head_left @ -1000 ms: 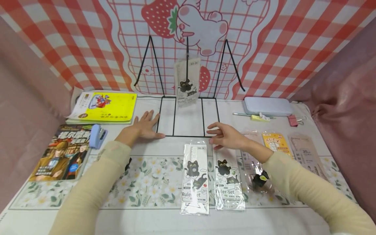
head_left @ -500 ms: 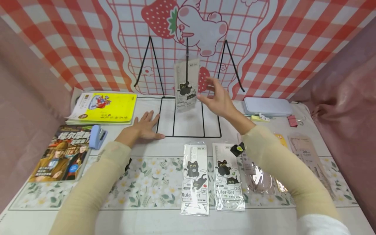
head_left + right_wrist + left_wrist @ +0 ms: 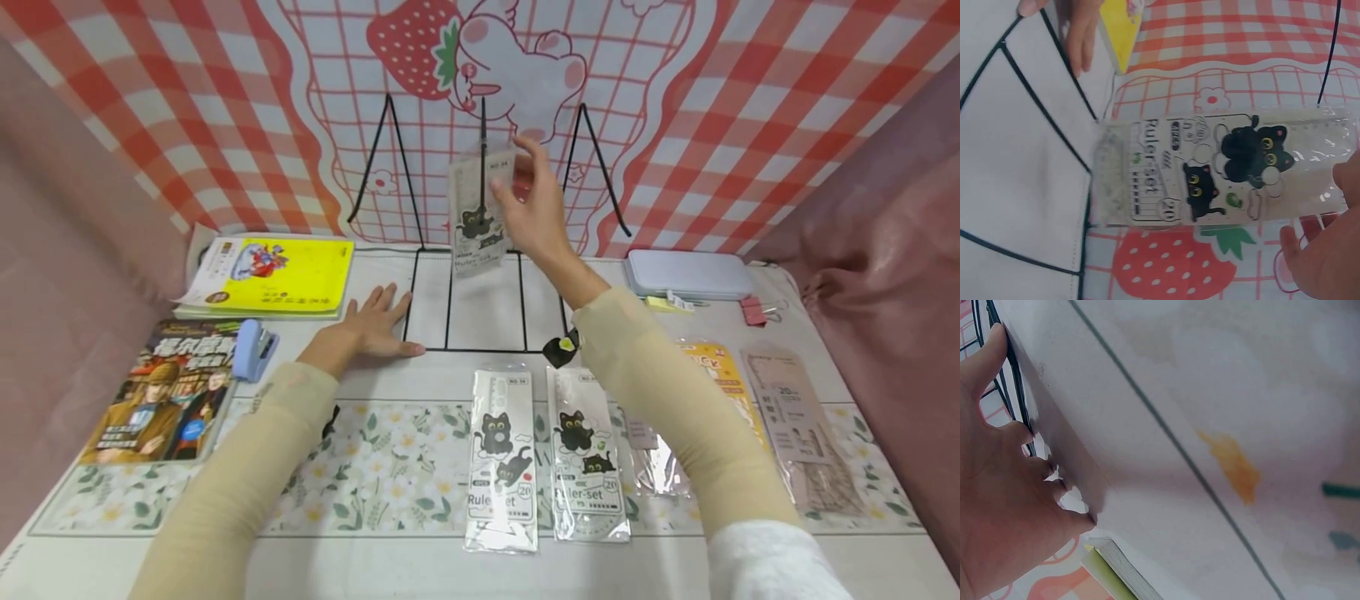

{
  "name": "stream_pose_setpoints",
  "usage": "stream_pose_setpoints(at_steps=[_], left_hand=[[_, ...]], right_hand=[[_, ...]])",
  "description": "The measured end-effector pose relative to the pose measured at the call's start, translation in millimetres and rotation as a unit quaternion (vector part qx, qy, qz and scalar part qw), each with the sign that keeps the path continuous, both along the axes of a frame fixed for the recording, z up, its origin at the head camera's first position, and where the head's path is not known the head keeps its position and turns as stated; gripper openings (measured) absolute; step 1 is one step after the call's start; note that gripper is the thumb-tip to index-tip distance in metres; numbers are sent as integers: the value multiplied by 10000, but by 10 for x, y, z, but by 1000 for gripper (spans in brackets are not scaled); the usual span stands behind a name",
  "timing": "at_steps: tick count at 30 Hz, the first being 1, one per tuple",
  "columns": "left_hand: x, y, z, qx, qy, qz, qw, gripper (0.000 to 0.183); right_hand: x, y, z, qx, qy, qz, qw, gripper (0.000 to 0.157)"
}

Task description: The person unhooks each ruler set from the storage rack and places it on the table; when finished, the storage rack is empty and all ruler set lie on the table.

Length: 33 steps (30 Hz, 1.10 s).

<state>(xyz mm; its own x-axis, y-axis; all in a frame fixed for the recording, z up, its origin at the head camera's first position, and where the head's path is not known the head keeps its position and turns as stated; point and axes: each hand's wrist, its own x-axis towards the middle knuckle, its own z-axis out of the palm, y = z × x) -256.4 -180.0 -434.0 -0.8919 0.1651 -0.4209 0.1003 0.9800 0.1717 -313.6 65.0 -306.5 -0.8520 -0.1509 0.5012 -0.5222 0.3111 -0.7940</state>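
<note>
A clear-packaged ruler set with black cats printed on it hangs from the middle hook of a black wire rack. At the upper right edge of this pack, my right hand holds it, thumb over the front and the other fingers curled at the side. In the right wrist view the pack spans the middle, with fingers at its top end. My left hand rests spread on the table at the rack's left base wire. Two more ruler sets, a left one and a right one, lie in front of the rack.
On the left are a yellow book, a magazine and a purple stapler. To the right are a pale pencil case, a red binder clip, an orange pack and a brownish ruler pack, partly behind my right sleeve.
My right hand has risen from the table by the rack's front to the hanging ruler set and taken its upper right edge. The left hand has stayed in place.
</note>
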Motion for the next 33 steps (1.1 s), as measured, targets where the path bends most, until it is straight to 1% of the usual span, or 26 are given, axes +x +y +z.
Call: stream_pose_setpoints(at_steps=[3,8,13,18,21,28,33], left_hand=[[3,2,-1,9,1,-2,10000,103],[-9,7,4,-4,-23,-17,10000,103],[-5,2,17,-1,-15,-3,10000,103],[-2,0,16,44,-27,-36,10000,103],[-2,-2,10,50,-39,-73,10000,103],[-4,10,11,19,29,-107,9999,102],[3,14,3,13,57,-106,9999,103]], right_hand=[[5,-15,48,-36,359,-101,9993,48],[40,-8,94,51,566,-240,9981,39],[51,1,95,-82,701,-113,9974,35],[105,31,74,34,813,7,9967,34],[195,57,58,44,852,102,9963,34],[484,115,22,-188,1253,585,9902,38],[673,137,-12,-292,1307,897,9869,39]])
